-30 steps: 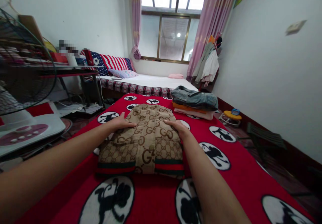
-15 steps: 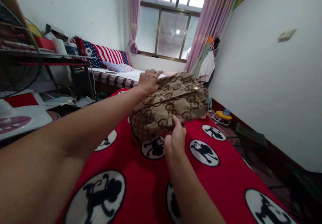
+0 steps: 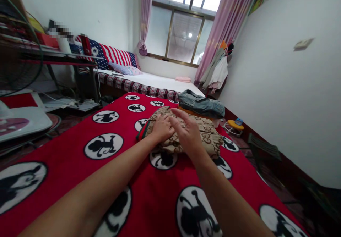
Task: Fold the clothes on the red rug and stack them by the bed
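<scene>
Flat left hand (image 3: 163, 127), spread right hand (image 3: 188, 134) at patterned garment (image 3: 209, 134), red blanket (image 3: 149, 198) beneath, bed (image 3: 160, 81) and window (image 3: 183, 36) beyond.

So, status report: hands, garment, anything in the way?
Left hand on folded GG-print garment; right hand open over it, contact unclear. Garment on red monkey-print blanket. Denim-topped clothes stack close behind.

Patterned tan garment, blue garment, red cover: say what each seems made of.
Patterned tan garment: probably matte woven fabric, by its creases. Blue garment: likely matte denim, by its faded blue. Red cover: perhaps fleece, by its soft, shineless look.
</scene>
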